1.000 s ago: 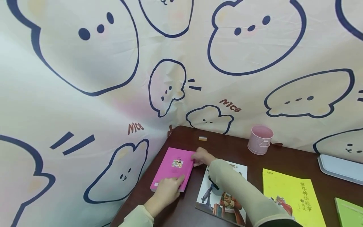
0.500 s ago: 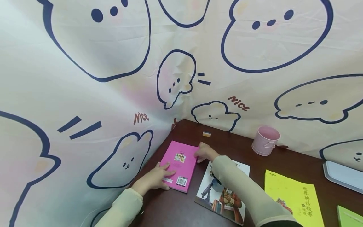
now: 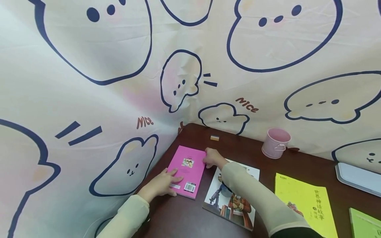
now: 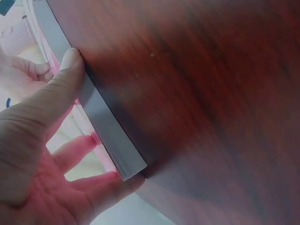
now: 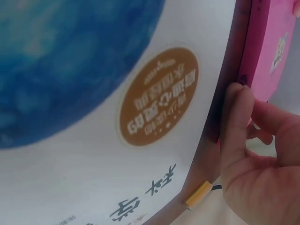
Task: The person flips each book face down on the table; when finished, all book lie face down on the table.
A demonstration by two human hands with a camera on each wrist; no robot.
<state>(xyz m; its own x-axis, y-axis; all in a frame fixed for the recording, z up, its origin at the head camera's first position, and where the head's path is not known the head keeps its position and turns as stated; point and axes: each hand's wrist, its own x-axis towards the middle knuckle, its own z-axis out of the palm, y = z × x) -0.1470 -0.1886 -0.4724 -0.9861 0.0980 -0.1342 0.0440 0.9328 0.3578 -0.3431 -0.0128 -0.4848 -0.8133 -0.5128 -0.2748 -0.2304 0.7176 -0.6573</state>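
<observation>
A pink book lies flat near the far left corner of the dark wooden table, barcode side up. My left hand rests on its near left corner with fingers straight on the cover. In the left wrist view the thumb presses the book's grey edge. My right hand holds the book's right edge near the far corner with curled fingers. The right wrist view has the thumb against the pink book.
An illustrated book lies under my right forearm. Right of it are a yellow book and a green one. A pink cup, a small eraser and a grey tray sit further back. Patterned cloth hangs behind.
My left hand slid from the book's near edge to its near left corner, uncovering the barcode. The right hand stayed at the right edge.
</observation>
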